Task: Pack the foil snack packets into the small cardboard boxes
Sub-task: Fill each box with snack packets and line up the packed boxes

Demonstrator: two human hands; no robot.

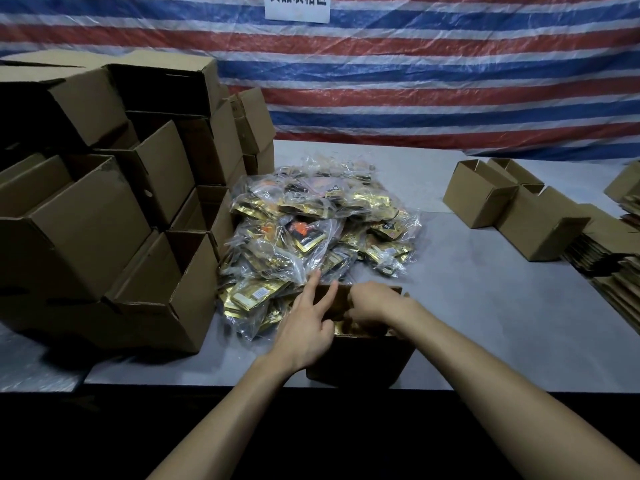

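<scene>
A small open cardboard box stands at the table's front edge, with gold foil packets showing inside it. My left hand rests at the box's left rim with its fingers stretched toward the pile. My right hand reaches down into the box, fingers curled; what they hold is hidden. Behind the box lies a heap of gold foil snack packets in clear plastic bags.
Stacked open cardboard boxes fill the left side of the grey table. Two small boxes stand at the right, with flattened cartons beyond them. A striped tarp hangs behind.
</scene>
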